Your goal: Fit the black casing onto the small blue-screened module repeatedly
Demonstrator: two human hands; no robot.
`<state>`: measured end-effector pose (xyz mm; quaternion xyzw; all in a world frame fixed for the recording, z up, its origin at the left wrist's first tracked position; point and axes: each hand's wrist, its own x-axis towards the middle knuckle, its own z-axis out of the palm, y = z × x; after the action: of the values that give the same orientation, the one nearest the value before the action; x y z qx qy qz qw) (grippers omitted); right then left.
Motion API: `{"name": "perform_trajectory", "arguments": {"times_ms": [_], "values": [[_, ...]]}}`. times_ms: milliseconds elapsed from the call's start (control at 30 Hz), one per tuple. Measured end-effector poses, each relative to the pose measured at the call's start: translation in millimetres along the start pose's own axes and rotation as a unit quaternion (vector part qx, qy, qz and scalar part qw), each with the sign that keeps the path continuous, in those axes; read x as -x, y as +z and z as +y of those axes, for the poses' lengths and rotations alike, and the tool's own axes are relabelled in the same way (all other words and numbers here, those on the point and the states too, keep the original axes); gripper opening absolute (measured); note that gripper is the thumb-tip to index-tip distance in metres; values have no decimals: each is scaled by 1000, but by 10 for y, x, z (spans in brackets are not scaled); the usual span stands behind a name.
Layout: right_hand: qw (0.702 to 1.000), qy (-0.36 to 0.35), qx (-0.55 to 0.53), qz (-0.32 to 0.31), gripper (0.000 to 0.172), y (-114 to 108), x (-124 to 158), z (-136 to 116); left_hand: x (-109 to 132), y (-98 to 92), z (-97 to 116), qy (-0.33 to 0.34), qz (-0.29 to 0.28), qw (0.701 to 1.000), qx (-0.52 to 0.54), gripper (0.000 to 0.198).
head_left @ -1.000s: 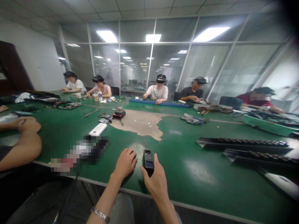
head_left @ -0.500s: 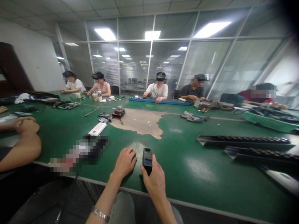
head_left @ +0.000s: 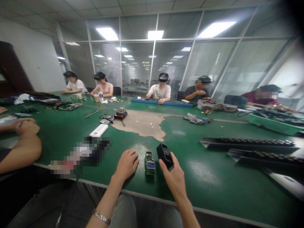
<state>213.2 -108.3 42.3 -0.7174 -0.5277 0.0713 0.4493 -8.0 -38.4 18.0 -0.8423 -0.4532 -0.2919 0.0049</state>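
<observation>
A small green circuit board (head_left: pixel 150 164) with a bluish screen lies on the green table between my two hands. To its right, my right hand (head_left: pixel 174 171) grips a black plastic housing (head_left: pixel 164 155), tilted and held apart from the board. My left hand (head_left: pixel 127 164) rests on the table left of the board, its fingers curled down together. Whatever lies under those fingers, if anything, is hidden.
Ahead lies a ragged beige patch (head_left: pixel 144 123) with a black-and-orange device (head_left: pixel 120 114) at its left. A white power bank (head_left: pixel 99 130) sits left. Black metal channels (head_left: pixel 249 142) and a green basket (head_left: pixel 275 123) are right. Co-workers sit around the table.
My right hand has lifted the black housing off and carried it to the right, exposing the circuit board and its screen. The left hand stays in place.
</observation>
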Motion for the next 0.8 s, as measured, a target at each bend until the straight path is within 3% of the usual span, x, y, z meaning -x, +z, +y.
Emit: {"name": "perform_trajectory", "arguments": {"times_ms": [300,567,800], "values": [[994,-3,110,15,76,-97,34,607,-14,2,-1,1,-12,1000,-10,27],[989,-63,124,41,77,-42,52,736,-22,5,8,7,-9,1000,-6,27],[992,-54,100,53,88,-59,53,707,-34,6,7,10,-14,1000,-5,27]]}}
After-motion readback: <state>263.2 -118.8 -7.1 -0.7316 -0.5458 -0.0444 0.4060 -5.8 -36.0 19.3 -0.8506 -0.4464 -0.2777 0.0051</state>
